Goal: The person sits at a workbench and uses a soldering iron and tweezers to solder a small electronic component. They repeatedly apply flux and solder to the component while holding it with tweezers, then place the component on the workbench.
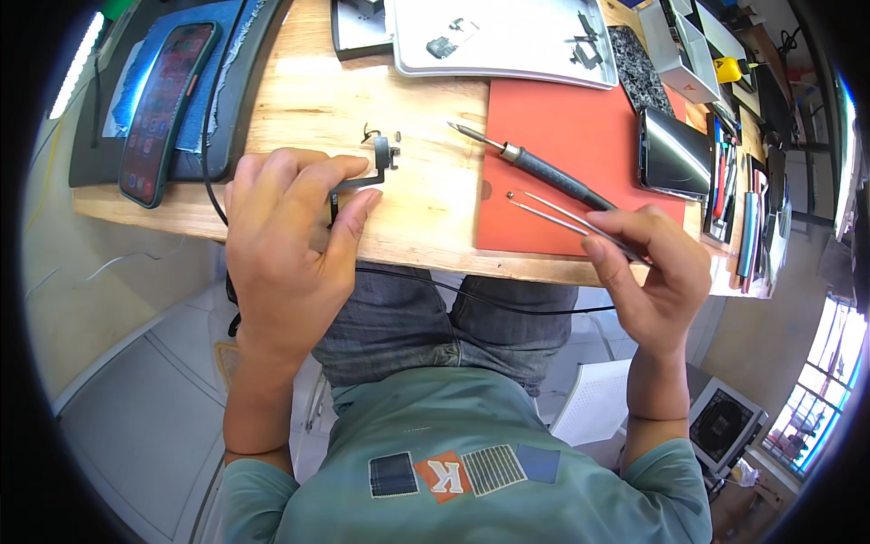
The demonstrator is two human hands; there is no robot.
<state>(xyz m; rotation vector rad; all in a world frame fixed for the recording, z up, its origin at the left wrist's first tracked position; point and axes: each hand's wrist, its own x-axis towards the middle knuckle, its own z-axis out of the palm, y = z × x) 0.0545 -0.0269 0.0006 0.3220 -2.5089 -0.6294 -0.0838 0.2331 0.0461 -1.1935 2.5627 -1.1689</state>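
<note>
My left hand [288, 231] is closed, with thumb and index finger pinching a small black bent bracket-like part [381, 159] against the wooden table. Tiny dark loose pieces [369, 134] lie just beyond that part. Over the right side of the orange mat [562, 118], my right hand [660, 272] grips metal tweezers [566, 220]. Their two tips are apart and point left; a tiny speck shows at one tip, too small to name. A soldering iron [557, 181] with a dark handle lies across the mat above the tweezers, its pointed tip towards the bracket.
A white tray [507, 74] with small dark parts stands at the back. On the left, a lit phone [170, 113] rests on blue cloth. Another phone [672, 154] and several slim tools [720, 177] lie right. A black cable [489, 306] hangs below the table's front edge.
</note>
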